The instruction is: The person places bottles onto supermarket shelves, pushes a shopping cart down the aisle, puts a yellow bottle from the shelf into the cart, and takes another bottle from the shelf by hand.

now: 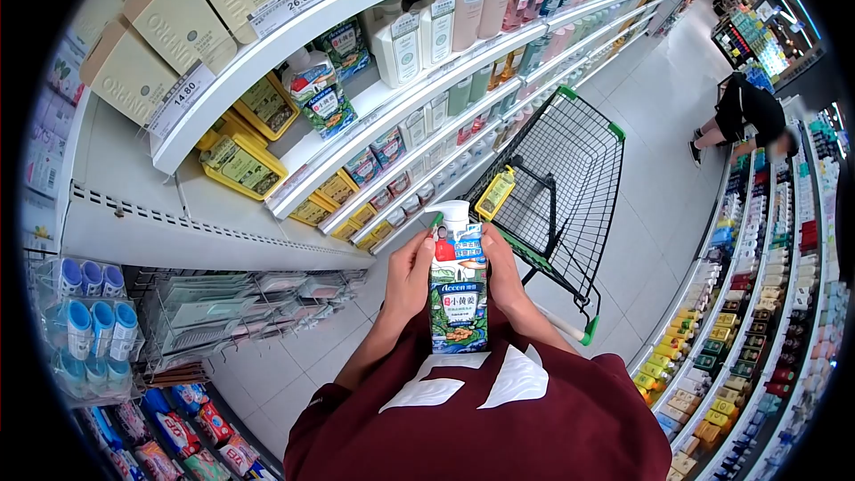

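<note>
A boxed bottle (460, 307) with a white pump top and a blue, green and white printed carton stands upright in front of my chest. My left hand (411, 274) grips its left side near the top, and my right hand (506, 269) grips its right side. Just beyond my hands is a black wire shopping cart (570, 180) with green corners. Inside the cart, near its left side, lies a yellow bottle (496, 193).
Shelves (374, 111) of bottles and boxes curve along the left. Another shelf unit (764, 303) lines the right. Further along the aisle a person in black (753, 111) bends toward it. A wire rack (223, 307) and packet display (183, 432) are at lower left.
</note>
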Demonstrator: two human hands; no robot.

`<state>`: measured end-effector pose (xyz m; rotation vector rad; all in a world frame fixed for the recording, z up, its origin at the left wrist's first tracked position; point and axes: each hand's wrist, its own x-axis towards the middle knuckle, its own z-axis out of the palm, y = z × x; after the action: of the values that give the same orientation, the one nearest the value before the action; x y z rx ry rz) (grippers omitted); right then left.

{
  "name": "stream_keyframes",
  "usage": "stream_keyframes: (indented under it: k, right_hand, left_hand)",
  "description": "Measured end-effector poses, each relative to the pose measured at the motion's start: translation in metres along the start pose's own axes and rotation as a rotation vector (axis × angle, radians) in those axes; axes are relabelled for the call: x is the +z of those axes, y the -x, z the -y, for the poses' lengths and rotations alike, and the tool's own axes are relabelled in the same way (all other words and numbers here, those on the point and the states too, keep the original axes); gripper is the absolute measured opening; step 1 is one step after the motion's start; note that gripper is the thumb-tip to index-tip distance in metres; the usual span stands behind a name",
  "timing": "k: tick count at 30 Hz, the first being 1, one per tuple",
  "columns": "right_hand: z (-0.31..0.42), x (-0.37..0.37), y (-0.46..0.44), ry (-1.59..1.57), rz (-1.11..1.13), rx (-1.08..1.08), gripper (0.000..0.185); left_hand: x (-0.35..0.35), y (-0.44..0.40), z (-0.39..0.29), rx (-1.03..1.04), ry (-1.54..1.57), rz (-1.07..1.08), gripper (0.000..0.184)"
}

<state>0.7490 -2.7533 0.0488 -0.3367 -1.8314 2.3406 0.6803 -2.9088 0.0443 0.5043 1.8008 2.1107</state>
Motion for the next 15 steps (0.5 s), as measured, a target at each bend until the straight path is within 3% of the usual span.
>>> stream_keyframes:
  k: [15]
  right_hand:
    - [-0.0011, -0.0005, -0.0010, 0.006, 0.000, -0.005, 0.028]
  left_hand:
    - [-0.0017, -0.0002, 0.0043, -0.036, 0.034, -0.003, 0.037]
